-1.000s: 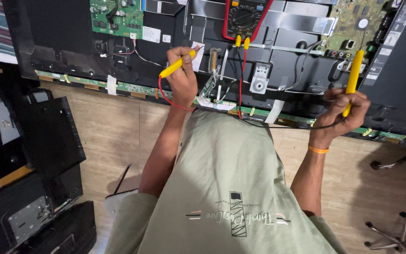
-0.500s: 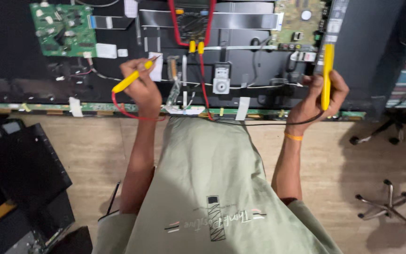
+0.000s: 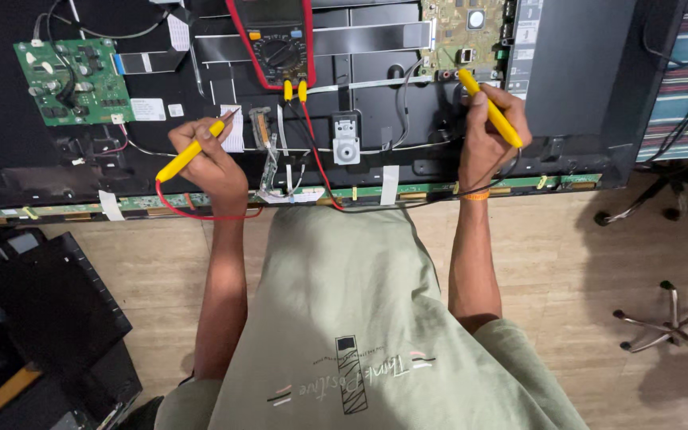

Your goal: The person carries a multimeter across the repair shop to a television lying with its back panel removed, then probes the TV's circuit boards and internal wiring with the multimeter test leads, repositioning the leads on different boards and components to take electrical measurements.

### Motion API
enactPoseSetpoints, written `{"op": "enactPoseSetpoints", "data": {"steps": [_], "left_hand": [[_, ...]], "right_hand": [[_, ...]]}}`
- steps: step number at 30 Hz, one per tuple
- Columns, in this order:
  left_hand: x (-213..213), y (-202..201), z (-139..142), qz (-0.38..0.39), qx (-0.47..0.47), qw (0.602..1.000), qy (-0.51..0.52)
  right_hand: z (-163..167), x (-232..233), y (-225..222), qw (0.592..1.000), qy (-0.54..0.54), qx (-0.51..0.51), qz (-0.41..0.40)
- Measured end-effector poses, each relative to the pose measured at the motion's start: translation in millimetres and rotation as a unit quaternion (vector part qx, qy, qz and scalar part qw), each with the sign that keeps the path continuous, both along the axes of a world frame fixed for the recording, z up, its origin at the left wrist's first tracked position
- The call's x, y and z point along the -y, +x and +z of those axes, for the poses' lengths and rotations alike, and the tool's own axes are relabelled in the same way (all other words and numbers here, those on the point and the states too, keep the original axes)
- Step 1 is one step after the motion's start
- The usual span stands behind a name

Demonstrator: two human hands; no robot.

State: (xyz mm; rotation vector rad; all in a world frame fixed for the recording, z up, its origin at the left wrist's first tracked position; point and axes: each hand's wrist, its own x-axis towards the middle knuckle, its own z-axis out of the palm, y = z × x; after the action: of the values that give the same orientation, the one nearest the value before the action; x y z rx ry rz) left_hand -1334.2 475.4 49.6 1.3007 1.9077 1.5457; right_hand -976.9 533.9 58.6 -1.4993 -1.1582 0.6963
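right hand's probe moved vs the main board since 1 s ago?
Yes. The right hand has brought its yellow probe up and inward; the tip now sits at the lower edge of the main board, where before it was off to the side.

Both arms extended; left hand (image 3: 209, 159), right hand (image 3: 489, 131) clenched.

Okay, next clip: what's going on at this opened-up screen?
A person leans over the open back of a flat-panel television, holding a yellow test probe in each hand. The left hand aims its probe at a small white part near the middle. The right hand sets its probe by the main circuit board. A red-cased multimeter lies on the panel between them.
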Motion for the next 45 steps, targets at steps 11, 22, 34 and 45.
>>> {"op": "enactPoseSetpoints", "data": {"steps": [11, 22, 34, 45], "left_hand": [[-0.7, 1.9, 1.7, 0.001, 0.039, 0.999, -0.003], [2.0, 0.6, -2.6, 0.009, 0.034, 0.999, -0.02], [-3.0, 4.9, -13.1, 0.02, 0.065, 0.998, -0.01], [-11.3, 6.3, -7.0, 0.022, 0.025, 0.999, -0.042]], "right_hand": [[3.2, -6.7, -3.6, 1.0, -0.001, 0.017, 0.02], [-3.6, -5.9, -2.6, 1.0, -0.003, -0.024, 0.005], [-30.5, -16.2, 7.5, 0.999, 0.03, -0.025, 0.003], [-28.7, -20.0, 4.3, 0.998, 0.062, -0.005, 0.028]]}}
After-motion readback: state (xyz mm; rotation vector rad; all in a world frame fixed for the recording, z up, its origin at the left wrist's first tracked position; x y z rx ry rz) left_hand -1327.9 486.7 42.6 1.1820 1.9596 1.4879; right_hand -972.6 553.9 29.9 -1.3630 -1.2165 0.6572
